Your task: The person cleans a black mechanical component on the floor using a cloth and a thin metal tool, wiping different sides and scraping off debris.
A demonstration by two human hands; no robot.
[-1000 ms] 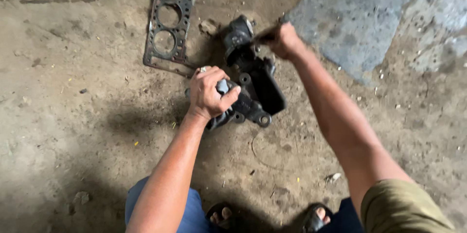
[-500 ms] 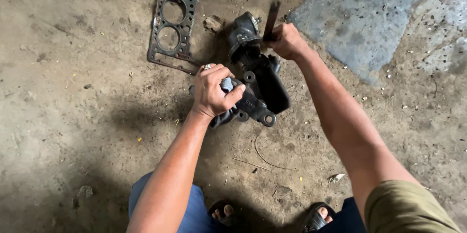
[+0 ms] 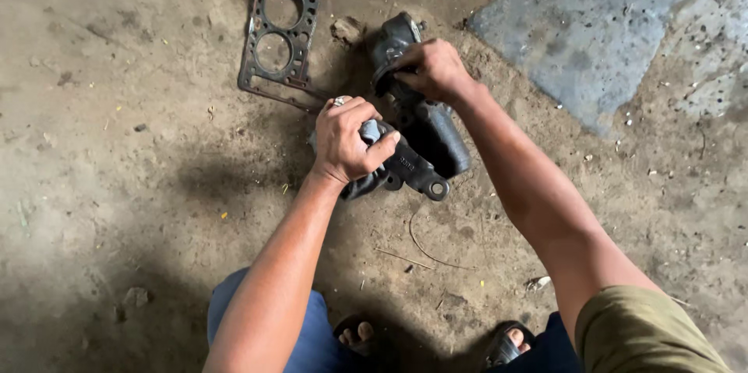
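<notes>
1. The right hand covered the upper end of the black casting; whether a tool lay under its closed fingers could not be told.
2. Half a second before, that hand had held a dark bar raised; now it pressed on the casting.
3. The left hand gripped the casting's lower end on the dirt floor, beside a gasket.

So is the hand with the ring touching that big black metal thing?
Touching. The head view shows the left hand, ring on one finger, with its fingers wrapped around the near end of the black metal part on the dirt floor.
</notes>
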